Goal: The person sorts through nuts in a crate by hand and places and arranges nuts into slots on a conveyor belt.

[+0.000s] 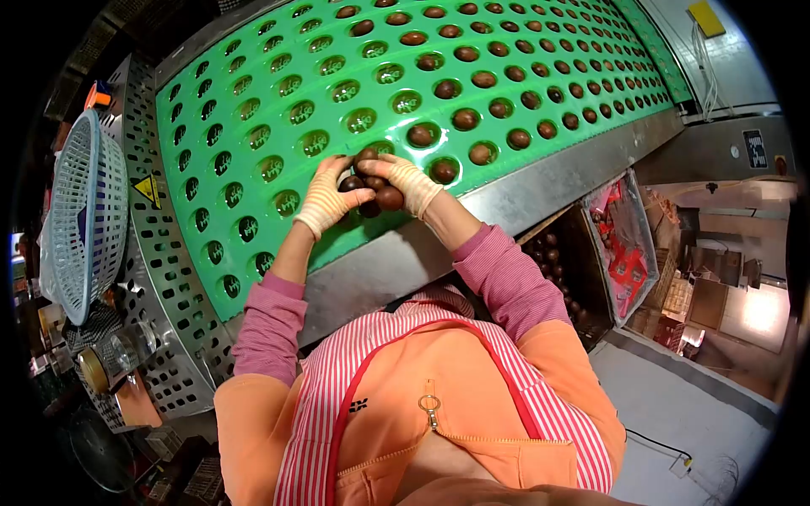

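A glossy green sheet with rows of round wells (363, 120) spreads across the metal machine before me. My left hand (324, 199), in a pale fingertip-less glove, curls around the left side of a cluster of dark brown eggs (389, 198). On the cluster's other side, my right hand (411, 182) closes over the eggs, with its fingertips near the top one. The cluster rests on or just above the sheet near its front edge; its underside is hidden. Single brown eggs (422, 135) sit in wells to the right, while wells (247, 228) at the left hold none.
A steel rail (380, 274) runs along the sheet's near edge. At left stand a blue-white plastic basket (89, 219), a perforated metal guard (156, 278) and a clear jar (118, 354). More brown eggs (553, 266) lie in a bin below right, beside a box of red packets (624, 261).
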Tool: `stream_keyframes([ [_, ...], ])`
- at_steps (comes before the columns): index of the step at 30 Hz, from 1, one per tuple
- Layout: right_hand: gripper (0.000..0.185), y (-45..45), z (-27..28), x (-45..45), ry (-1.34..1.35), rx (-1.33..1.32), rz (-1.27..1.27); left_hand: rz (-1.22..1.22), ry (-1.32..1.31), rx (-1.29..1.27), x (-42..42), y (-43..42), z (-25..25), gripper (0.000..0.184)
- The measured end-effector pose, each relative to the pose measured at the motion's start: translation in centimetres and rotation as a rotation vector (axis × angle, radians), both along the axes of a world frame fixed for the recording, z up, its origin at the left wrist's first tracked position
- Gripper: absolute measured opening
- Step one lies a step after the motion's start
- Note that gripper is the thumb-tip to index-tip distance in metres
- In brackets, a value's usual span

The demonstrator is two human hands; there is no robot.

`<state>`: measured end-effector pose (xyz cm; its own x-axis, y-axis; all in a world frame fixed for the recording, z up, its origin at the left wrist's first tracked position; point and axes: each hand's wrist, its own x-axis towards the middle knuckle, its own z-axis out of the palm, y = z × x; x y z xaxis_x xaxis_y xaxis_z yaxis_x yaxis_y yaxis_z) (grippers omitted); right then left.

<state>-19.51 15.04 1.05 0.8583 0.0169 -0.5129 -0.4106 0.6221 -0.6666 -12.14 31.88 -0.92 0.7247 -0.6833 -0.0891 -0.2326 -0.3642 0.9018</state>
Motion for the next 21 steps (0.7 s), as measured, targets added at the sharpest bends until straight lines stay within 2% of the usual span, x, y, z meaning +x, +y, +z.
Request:
stream_keyframes([
  [1, 0.061, 0.4, -0.3, 1.0, 0.047, -0.185, 0.020, 0.054, -0.011, 0.020, 0.3, 0.8, -0.8, 0.066],
  [2, 0.060, 0.5, -0.4, 1.7, 0.026, -0.270, 0.012, 0.107, -0.020, 0.042, 0.7, 1.6, -1.6, 0.057],
  [3, 0.062, 0.8, 1.3, 2.4, 0.056, -0.297, -0.031, 0.108, -0.030, 0.027, 1.2, 2.1, -1.7, 0.053],
  [5, 0.064, -0.1, 0.4, 4.8, -0.028, -0.635, -0.040, 0.112, -0.049, -0.002, 1.9, 3.0, -1.7, 0.045],
  [6, 0.060, -0.7, 1.0, 5.9, -0.040, -0.744, 0.024, 0.123, 0.022, -0.069, 2.4, 3.3, -2.3, 0.048],
  [7, 0.059, -1.3, 0.3, 7.2, -0.056, -0.836, 0.083, 0.145, 0.207, -0.160, 3.0, 3.7, -2.4, 0.046],
  [8, 0.062, -2.4, -1.8, 8.8, -0.080, -0.813, 0.162, 0.166, 0.390, -0.252, 3.6, 4.2, -2.3, 0.044],
  [9, 0.065, -2.4, -1.7, 9.8, -0.104, -0.790, 0.240, 0.184, 0.574, -0.343, 4.1, 4.5, -1.9, 0.042],
  [10, 0.068, -2.9, -1.3, 10.2, -0.007, -0.978, 0.389, 0.227, 0.622, -0.425, 4.1, 4.8, 0.2, 0.037],
  [11, 0.069, -3.1, -1.0, 10.6, -0.069, -1.044, 0.358, 0.262, 0.601, -0.560, 5.0, 4.9, -0.8, 0.040],
  [13, 0.069, -3.8, -0.7, 11.2, -0.191, -1.169, 0.297, 0.262, 0.897, -0.709, 7.7, 5.9, -2.3, 0.044],
  [14, 0.064, -4.8, -0.7, 11.8, -0.194, -1.405, 0.250, 0.265, 0.958, -0.832, 8.0, 6.2, -3.0, 0.051],
  [15, 0.054, -5.8, -1.0, 11.8, -0.242, -1.598, 0.093, 0.319, 1.022, -0.847, 8.2, 6.1, -2.6, 0.049],
  [17, 0.043, -8.5, -1.8, 11.6, -0.282, -1.732, 0.125, 0.425, 1.150, -0.864, 8.4, 5.6, -1.3, 0.046],
  [18, 0.041, -9.0, -2.8, 11.3, -0.238, -1.902, 0.156, 0.417, 1.156, -0.875, 8.8, 5.3, -1.9, 0.038],
  [20, 0.039, -9.8, -4.7, 10.6, -0.139, -2.243, 0.224, 0.266, 0.802, -0.857, 10.6, 4.2, -6.9, 0.041],
  [21, 0.039, -9.3, -4.4, 10.4, -0.201, -2.176, 0.140, 0.208, 0.870, -0.890, 11.5, 2.9, -6.4, 0.040],
])
